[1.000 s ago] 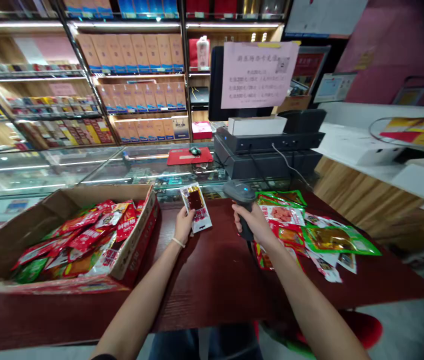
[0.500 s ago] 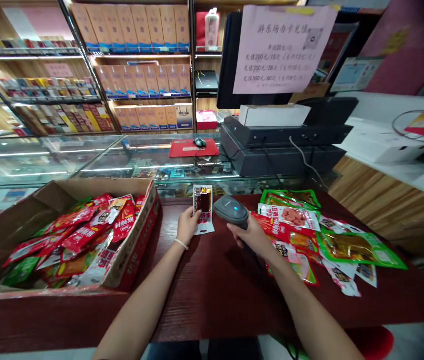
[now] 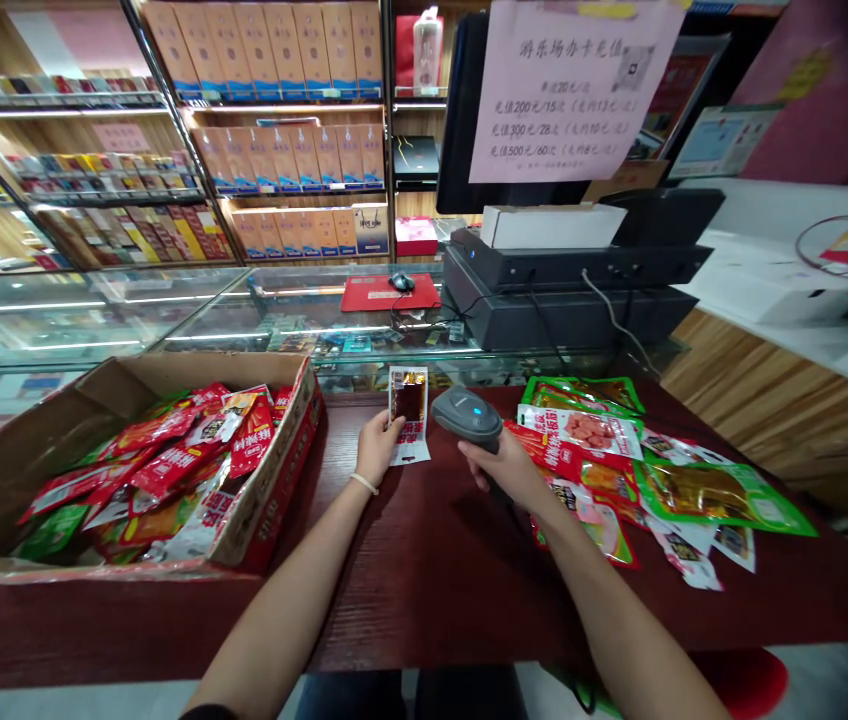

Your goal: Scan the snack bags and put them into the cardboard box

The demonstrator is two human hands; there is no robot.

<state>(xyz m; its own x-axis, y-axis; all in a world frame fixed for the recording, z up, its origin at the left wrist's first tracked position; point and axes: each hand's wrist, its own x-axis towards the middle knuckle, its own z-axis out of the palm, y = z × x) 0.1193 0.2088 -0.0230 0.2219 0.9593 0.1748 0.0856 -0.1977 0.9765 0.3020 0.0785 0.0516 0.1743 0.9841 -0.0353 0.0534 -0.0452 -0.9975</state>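
My left hand [image 3: 379, 447] grips a small snack packet [image 3: 410, 400] by its left edge, thumb on top. The packet has a dark, shiny middle, white borders and red print at its lower end. A grey barcode scanner [image 3: 467, 415] with a lit blue spot is in my right hand [image 3: 508, 468], fingers wrapped round its handle. Its head points left toward the packet, a short gap away. Beyond my right hand lies a loose spread of snack packets [image 3: 581, 435], red, white and green. On the left, an open cardboard box [image 3: 274, 500] holds many more packets [image 3: 176, 465].
Dark red wooden table [image 3: 394, 580] under my hands. Behind it, a glass counter [image 3: 274, 300] carries a red mouse pad [image 3: 364, 293] with a mouse [image 3: 401, 282]. A monitor with a pink paper sign [image 3: 574, 95] stands over dark machines [image 3: 566, 310] at the back right.
Both hands keep their holds on the packet and the scanner, almost in the same place. The view has shifted very slightly.
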